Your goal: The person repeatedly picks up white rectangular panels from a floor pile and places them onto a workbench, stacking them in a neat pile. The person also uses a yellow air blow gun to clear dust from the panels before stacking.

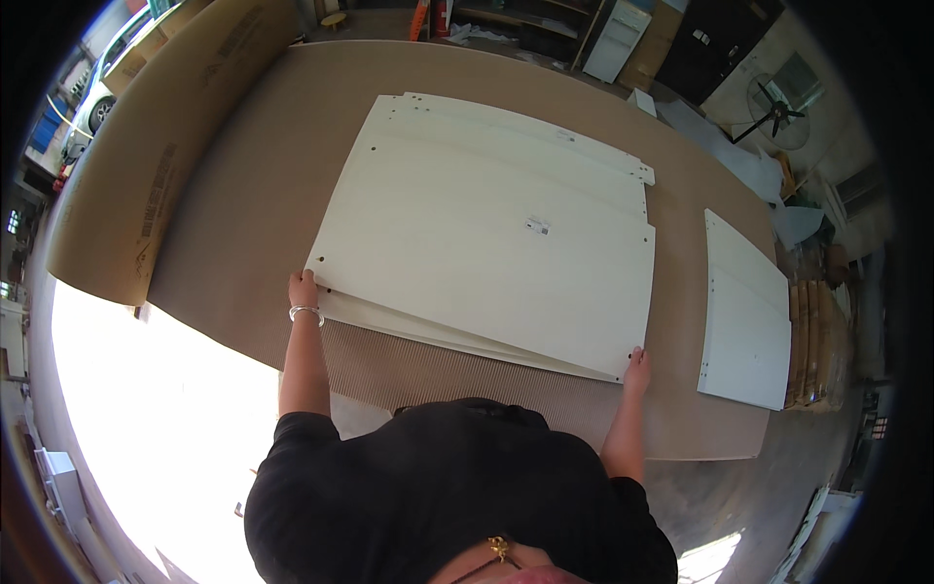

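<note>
A large white panel (pixel 467 241) with small holes near its corners lies before me, a printed label (pixel 538 225) stuck on its face. My left hand (pixel 303 287), below a bracelet at the wrist, grips the panel's near left corner. At the near right corner my right hand (pixel 637 372) holds the same panel, thumb on top. Under it, slightly askew, another white panel (pixel 408 328) shows along the near edge; the gap between them widens toward the left. More white panel edges with holes stick out at the far side and far right.
Brown corrugated cardboard (pixel 678 431) covers the work surface, its big roll (pixel 131 197) standing at the left. To the right lies a separate stack of white panels (pixel 744 321), with flat cartons (pixel 813 347) beyond. A fan (pixel 777 113) stands at the far right.
</note>
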Motion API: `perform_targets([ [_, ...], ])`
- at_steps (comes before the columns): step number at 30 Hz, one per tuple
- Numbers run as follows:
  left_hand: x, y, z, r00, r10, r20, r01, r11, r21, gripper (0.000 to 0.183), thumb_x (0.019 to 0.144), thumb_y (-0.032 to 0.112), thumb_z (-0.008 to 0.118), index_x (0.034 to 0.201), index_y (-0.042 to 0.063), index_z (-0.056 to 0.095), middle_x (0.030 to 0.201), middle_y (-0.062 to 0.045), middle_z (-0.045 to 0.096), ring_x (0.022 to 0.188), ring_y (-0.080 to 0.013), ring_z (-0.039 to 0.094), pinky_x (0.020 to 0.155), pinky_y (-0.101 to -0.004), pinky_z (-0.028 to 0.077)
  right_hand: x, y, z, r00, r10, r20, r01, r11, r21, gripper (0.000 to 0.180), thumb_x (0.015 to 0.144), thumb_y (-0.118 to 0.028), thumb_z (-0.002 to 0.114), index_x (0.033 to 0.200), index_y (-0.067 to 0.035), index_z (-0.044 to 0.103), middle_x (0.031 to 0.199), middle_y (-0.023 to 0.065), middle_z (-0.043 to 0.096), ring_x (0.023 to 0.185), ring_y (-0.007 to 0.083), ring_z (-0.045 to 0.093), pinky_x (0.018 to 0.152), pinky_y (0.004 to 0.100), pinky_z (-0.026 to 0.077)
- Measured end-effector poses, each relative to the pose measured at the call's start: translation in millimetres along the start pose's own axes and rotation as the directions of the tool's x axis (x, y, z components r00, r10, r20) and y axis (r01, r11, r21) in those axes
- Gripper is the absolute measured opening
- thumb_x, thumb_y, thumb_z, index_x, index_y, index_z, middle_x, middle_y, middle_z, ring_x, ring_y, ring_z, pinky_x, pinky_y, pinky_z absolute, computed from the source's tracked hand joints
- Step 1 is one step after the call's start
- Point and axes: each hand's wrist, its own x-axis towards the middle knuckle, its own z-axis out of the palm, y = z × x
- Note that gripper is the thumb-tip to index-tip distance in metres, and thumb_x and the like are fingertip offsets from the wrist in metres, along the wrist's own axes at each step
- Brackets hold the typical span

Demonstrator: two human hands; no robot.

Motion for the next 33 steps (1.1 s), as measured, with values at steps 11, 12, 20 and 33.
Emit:
perform_targets([
  [11,-76.6,-53.2,-69.5,0.974,-0.198,0.112,0.225,0.765,-0.604,0.024,0.087,0.017,0.056,0.105,0.005,0.048,0.084,-0.008,0.058,0.067,-0.0186,0.06,0.055,-0.032,0.054,-75.0,79.8,-27.7,0.963,0.159,0.216,-0.189,0.974,0.124,0.041,0.093,-0.039,0.046,0.107,-0.002,0.054,0.094,0.0095,0.06,0.086,0.0208,0.058,0.073,0.0372,0.048],
  [12,-89.8,-61.0,-79.2,0.978,-0.197,0.07,0.194,0.73,-0.656,0.025,0.087,0.017,0.056,0.107,0.006,0.047,0.086,-0.008,0.058,0.07,-0.019,0.06,0.056,-0.0325,0.054,-90.4,88.2,-34.5,0.948,0.165,0.273,-0.215,0.963,0.164,0.04,0.093,-0.039,0.048,0.109,-0.003,0.054,0.097,0.0094,0.06,0.088,0.0202,0.058,0.074,0.0371,0.048],
  [20,-157.7,-75.1,-64.1,0.941,-0.189,0.281,0.338,0.459,-0.822,0.03,0.088,0.021,0.059,0.111,0.009,0.044,0.105,-0.008,0.056,0.091,-0.024,0.059,0.072,-0.041,0.054,-141.1,99.4,-42.1,0.84,0.207,0.501,-0.504,0.641,0.579,0.06,0.091,-0.045,0.049,0.126,0.003,0.046,0.117,0.0145,0.058,0.102,0.0247,0.057,0.086,0.0354,0.045],
  [33,-265.9,-122.5,-111.7,0.933,-0.272,0.235,0.346,0.5,-0.794,0.032,0.09,0.022,0.057,0.113,0.004,0.044,0.11,-0.012,0.055,0.097,-0.0269,0.058,0.079,-0.0427,0.052,-172.8,81.5,-57.1,0.984,0.056,0.172,-0.07,0.994,0.079,0.066,0.088,-0.053,0.051,0.112,0.008,0.056,0.104,0.0254,0.061,0.095,0.0341,0.059,0.085,0.0393,0.044],
])
